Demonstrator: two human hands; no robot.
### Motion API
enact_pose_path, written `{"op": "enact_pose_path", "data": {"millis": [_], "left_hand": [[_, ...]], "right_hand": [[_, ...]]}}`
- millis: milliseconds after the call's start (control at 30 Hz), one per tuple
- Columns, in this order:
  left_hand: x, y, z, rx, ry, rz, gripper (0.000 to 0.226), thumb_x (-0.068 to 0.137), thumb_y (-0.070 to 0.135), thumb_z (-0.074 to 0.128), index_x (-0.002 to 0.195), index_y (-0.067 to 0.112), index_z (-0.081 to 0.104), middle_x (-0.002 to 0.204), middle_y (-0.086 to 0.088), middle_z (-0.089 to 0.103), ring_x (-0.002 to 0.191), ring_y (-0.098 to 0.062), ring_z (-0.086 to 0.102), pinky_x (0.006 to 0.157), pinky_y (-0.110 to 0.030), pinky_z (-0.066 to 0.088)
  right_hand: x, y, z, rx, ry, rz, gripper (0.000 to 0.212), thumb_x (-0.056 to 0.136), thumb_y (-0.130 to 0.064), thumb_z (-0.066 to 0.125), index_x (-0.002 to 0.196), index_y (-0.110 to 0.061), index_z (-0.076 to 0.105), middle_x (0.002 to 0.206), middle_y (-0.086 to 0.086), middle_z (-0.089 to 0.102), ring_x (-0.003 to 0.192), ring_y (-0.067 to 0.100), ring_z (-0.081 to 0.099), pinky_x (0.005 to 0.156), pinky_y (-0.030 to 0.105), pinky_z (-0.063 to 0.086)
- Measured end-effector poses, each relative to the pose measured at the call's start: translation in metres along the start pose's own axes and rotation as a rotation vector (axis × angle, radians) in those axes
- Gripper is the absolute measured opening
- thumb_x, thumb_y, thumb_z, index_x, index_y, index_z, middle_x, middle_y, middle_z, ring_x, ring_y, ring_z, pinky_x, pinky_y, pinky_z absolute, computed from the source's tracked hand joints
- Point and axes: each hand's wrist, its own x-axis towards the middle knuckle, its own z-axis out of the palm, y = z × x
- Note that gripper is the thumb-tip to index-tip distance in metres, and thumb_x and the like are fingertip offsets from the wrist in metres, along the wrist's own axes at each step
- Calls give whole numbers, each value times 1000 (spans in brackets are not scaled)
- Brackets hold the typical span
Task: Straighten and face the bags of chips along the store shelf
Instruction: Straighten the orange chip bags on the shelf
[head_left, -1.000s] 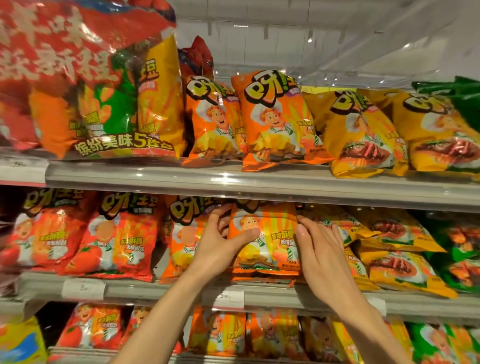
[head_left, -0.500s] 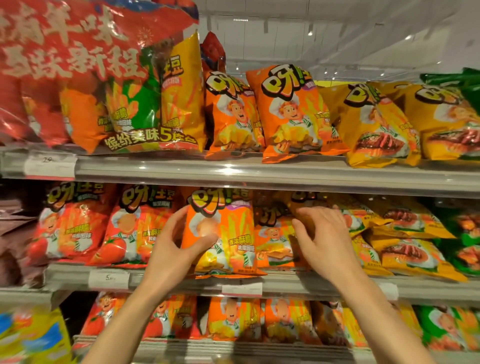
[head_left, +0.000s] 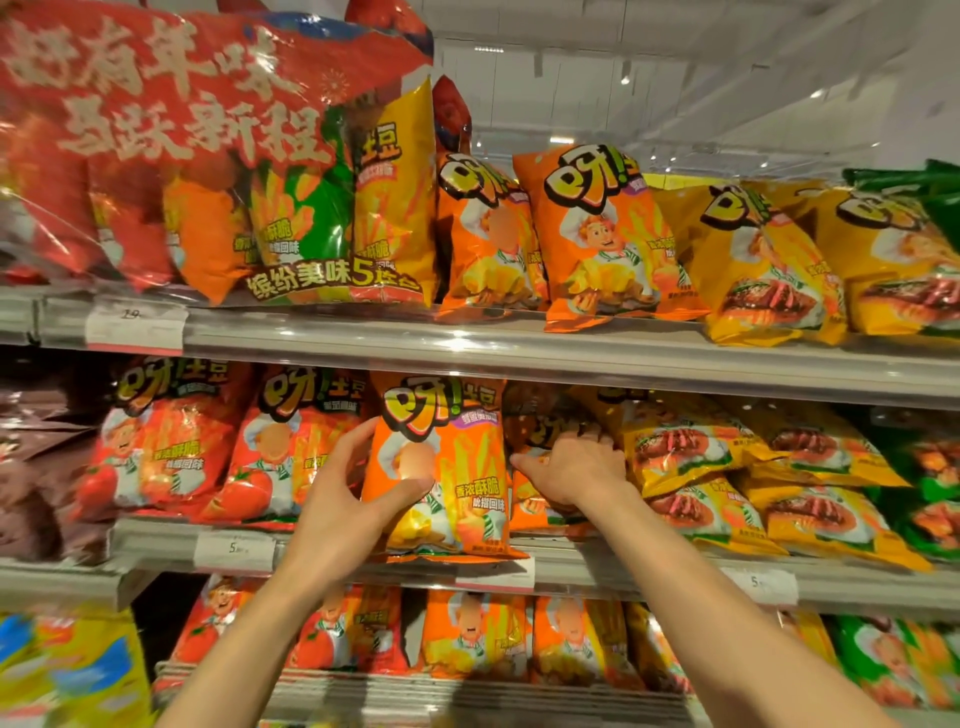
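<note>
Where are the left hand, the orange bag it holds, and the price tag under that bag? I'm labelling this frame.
left hand (head_left: 347, 512), head view, back of the hand.
orange bag (head_left: 457, 467), head view, front panel.
price tag (head_left: 495, 573), head view, label face.

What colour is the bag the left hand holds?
Orange bag, with a yellow logo, held by the left hand; head view.

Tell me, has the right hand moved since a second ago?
Yes. The right hand has reached deeper into the middle shelf, behind the front orange bag, onto the bag further back.
</note>
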Motion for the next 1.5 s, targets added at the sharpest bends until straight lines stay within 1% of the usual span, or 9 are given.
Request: {"op": "enact_pose_path", "data": {"millis": [167,300,500,733,833,933,1100,1300,1500], "left_hand": [[1,-1,-1,-13,-6,-7,75,70,36,87,135,41,50,126,22,60,117,6,55,90,-16,42],[0,0,-1,-19,-4,-7,78,69,39,87,137,40,50,128,21,60,119,5,54,96,-20,43],[-1,6,2,-34,4,1,76,69,34,85,137,35,50,122,24,61,104,23,54,75,0,43],[-2,6,4,-30,14,-8,70,77,21,83,136,33,48,115,31,54,89,35,49,67,7,38],[-1,6,3,-26,9,-4,71,76,26,83,137,34,49,120,29,57,96,30,51,70,6,40],[-1,7,3,-25,8,-5,75,72,34,84,138,36,49,123,25,60,102,25,53,75,-1,41],[-1,4,3,-34,3,-10,77,69,40,84,137,40,49,123,24,62,109,16,56,80,-7,42],[0,2,6,-50,24,-7,73,70,33,85,133,41,51,120,28,60,101,25,54,76,-2,44],[0,0,5,-34,24,-5,76,70,35,85,137,38,50,121,26,61,106,19,56,83,-9,42]], "right_hand": [[3,10,-1,69,-77,14,104,78,-83,47,151,-12,31,159,17,24,140,41,32,109,48,36],[9,20,-6,188,-21,-9,89,79,-72,59,142,-11,40,144,18,45,129,38,47,102,40,45],[3,29,-16,457,99,-6,70,82,-55,70,132,-10,52,130,14,60,119,33,57,93,35,48],[-8,25,-14,763,291,-27,30,87,-38,71,87,-14,53,72,-1,57,83,29,62,71,29,45],[-3,15,-5,595,347,-89,34,95,-33,62,106,-2,59,95,9,58,105,35,59,81,34,46],[16,7,14,403,419,-99,69,92,-41,62,142,-2,37,142,27,39,130,44,41,104,46,40],[31,12,27,427,301,-109,80,94,-49,54,155,-14,16,160,19,10,148,37,11,118,46,17],[15,18,10,209,-30,-48,63,92,-53,53,139,-13,42,134,16,55,126,37,51,106,45,41],[3,14,9,205,117,-93,44,97,-34,57,130,-5,50,130,19,55,116,35,57,92,38,48]]}}
